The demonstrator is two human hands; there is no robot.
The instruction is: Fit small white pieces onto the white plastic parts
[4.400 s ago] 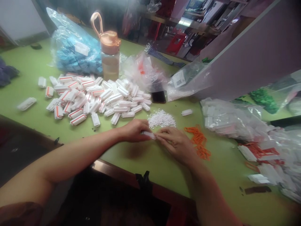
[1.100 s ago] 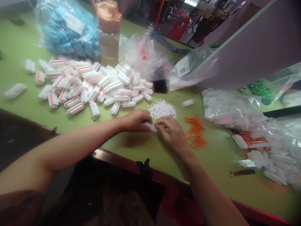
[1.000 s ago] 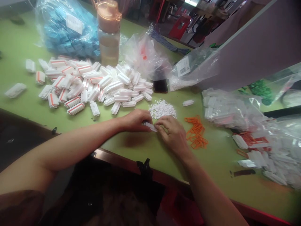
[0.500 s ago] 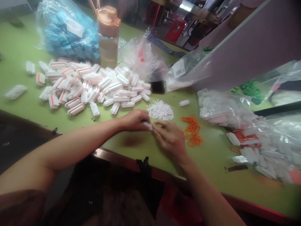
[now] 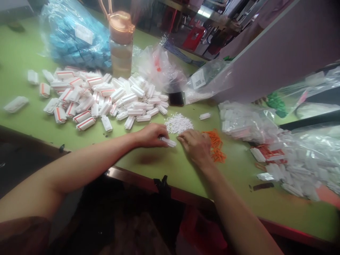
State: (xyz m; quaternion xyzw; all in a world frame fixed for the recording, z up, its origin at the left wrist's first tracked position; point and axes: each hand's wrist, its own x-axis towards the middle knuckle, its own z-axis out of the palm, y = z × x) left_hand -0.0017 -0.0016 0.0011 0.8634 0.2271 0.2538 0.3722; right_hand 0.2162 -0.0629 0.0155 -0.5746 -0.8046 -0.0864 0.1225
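My left hand (image 5: 153, 135) is closed around one end of a small whitish, see-through plastic piece (image 5: 168, 142), which juts out to the right above the table. My right hand (image 5: 196, 144) is at the near edge of a heap of tiny white pieces (image 5: 179, 122), thumb and fingertips pressed together. Whatever those fingertips may hold is too small to make out. Just right of that hand lie orange plastic frames (image 5: 219, 154), partly covered by it. A single white block (image 5: 204, 116) rests beyond, to the right of the heap.
Many white blocks (image 5: 106, 95), some orange-striped, are piled at left. Behind them stand a bottle (image 5: 120, 46) and a bag of blue pieces (image 5: 71, 42). A dark phone (image 5: 176, 99) lies by clear bags. Bagged whitish pieces (image 5: 244, 120) cover the right side.
My right hand has left the plastic piece and shifted up and right to the heap's edge. My left hand stays in place, and more of its plastic piece shows.
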